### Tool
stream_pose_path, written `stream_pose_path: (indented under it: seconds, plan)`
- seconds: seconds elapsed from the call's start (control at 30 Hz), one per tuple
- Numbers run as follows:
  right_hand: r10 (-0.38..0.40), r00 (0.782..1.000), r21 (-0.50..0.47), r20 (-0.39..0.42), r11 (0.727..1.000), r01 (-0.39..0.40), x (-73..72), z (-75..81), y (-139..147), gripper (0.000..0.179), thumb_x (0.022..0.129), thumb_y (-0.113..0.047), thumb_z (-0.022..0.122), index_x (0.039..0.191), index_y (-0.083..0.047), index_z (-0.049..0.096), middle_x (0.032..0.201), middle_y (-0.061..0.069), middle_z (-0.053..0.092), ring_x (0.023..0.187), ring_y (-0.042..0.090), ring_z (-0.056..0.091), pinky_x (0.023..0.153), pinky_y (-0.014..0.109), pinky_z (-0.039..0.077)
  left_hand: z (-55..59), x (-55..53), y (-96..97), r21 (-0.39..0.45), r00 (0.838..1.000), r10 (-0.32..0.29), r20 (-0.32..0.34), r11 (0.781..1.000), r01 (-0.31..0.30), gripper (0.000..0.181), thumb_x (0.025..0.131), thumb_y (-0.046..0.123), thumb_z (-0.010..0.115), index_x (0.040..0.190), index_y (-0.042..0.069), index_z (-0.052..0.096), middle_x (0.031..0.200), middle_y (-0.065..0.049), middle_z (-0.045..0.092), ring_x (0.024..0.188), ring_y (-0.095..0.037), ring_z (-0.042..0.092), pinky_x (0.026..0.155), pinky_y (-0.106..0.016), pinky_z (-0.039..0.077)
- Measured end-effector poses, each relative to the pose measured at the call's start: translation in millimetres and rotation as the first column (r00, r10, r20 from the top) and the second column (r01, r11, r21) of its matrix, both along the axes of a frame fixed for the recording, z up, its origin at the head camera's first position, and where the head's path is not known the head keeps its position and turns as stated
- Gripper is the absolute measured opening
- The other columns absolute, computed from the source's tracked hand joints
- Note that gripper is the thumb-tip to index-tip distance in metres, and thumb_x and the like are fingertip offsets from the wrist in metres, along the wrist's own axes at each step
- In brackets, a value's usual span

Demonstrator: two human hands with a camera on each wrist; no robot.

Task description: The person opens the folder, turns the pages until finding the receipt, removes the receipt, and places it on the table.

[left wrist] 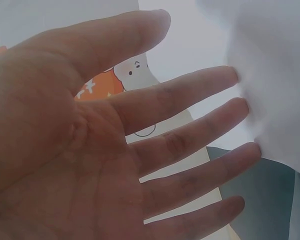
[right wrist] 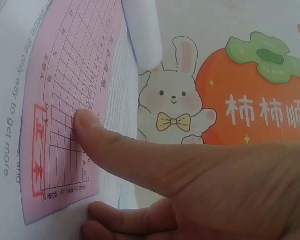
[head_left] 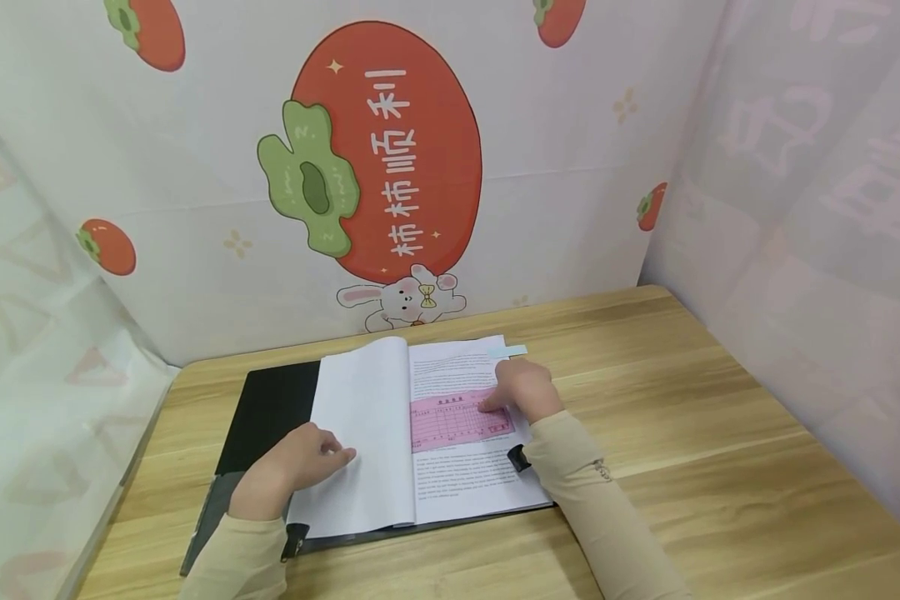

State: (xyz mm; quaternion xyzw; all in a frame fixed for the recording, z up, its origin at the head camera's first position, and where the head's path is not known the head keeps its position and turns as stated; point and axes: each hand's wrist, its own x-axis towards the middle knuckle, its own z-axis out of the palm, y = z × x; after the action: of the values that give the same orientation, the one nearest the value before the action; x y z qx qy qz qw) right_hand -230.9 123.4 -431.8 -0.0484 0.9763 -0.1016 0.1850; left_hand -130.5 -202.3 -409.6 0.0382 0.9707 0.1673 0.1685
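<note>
A bound document [head_left: 461,483] lies open on the wooden table, its black cover [head_left: 270,408] folded out to the left. Across the right-hand printed page rests a pink slip [head_left: 427,427] with a grid and red stamp. My right hand [head_left: 528,387] presses its thumb on the slip near the right end, other fingertips beside the slip's edge. On the left, my left hand [head_left: 296,462] touches the turned white pages [head_left: 367,450]. Its spread, straight fingers [left wrist: 180,100] meet the paper at their tips in the left wrist view.
A pale blue tab [head_left: 516,351] sticks out past the page's upper right edge. Bare wood tabletop [head_left: 690,433] extends to the right. Behind stands a white curtain [head_left: 570,167] printed with persimmons and a rabbit; more cloth hangs at both sides.
</note>
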Motion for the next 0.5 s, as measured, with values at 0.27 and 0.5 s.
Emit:
stream_pose_path:
  seconds: [0.27, 0.5]
  plan:
    - [-0.013, 1.0, -0.011, -0.015, 1.0, 0.013, -0.2, 0.1, -2.4, 0.047, 0.085, -0.04, 0.089, 0.106, -0.003, 0.07, 0.098, 0.01, 0.069, 0.086, 0.025, 0.062, 0.083, 0.048, 0.056, -3.3, 0.2, 0.2, -0.016, 1.0, 0.0, -0.012, 1.0, 0.0, 0.036, 0.098, 0.036, 0.073, 0.105, 0.002, 0.078, 0.106, -0.017, 0.071, 0.086, -0.025, 0.061, 0.075, -0.047, 0.058]
    - [-0.014, 1.0, -0.03, -0.024, 0.999, 0.013, 0.3, 0.8, -4.3, 0.048, 0.085, -0.035, 0.09, 0.114, -0.002, 0.07, 0.105, 0.013, 0.071, 0.089, 0.027, 0.063, 0.089, 0.052, 0.056, -1.9, -0.3, 2.9, -0.025, 1.0, 0.007, -0.02, 1.0, -0.007, 0.033, 0.098, 0.035, 0.073, 0.104, 0.002, 0.077, 0.1, -0.012, 0.068, 0.084, -0.023, 0.058, 0.073, -0.043, 0.056]
